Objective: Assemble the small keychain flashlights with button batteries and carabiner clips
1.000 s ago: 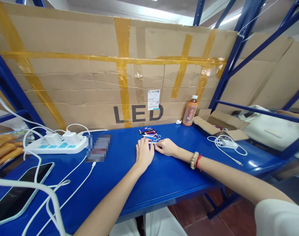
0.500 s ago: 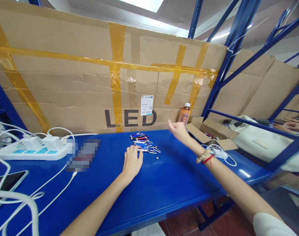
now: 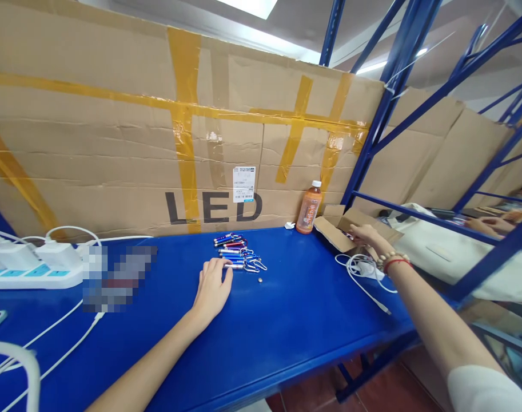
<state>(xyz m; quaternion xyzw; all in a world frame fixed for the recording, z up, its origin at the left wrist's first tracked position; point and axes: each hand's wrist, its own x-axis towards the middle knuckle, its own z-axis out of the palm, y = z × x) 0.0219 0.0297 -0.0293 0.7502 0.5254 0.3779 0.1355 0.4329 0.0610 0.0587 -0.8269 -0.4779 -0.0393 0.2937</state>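
clip-ended tubes: set out on worktop. round piece: loose, seemingly outstanding. left hand: touching nearest tube. right hand: at open carton. both grips: cannot tell.

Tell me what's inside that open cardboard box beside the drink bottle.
A small reddish thing shows by the right hand at the opening of the box, too unclear to identify; hand and flaps hide the rest.

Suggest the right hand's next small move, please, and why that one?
Perhaps the right hand should pinch something inside the open cardboard box and lift it out: this hand is at the box, though what it touches is unclear, while the left hand rests beside the clip-on tubes.
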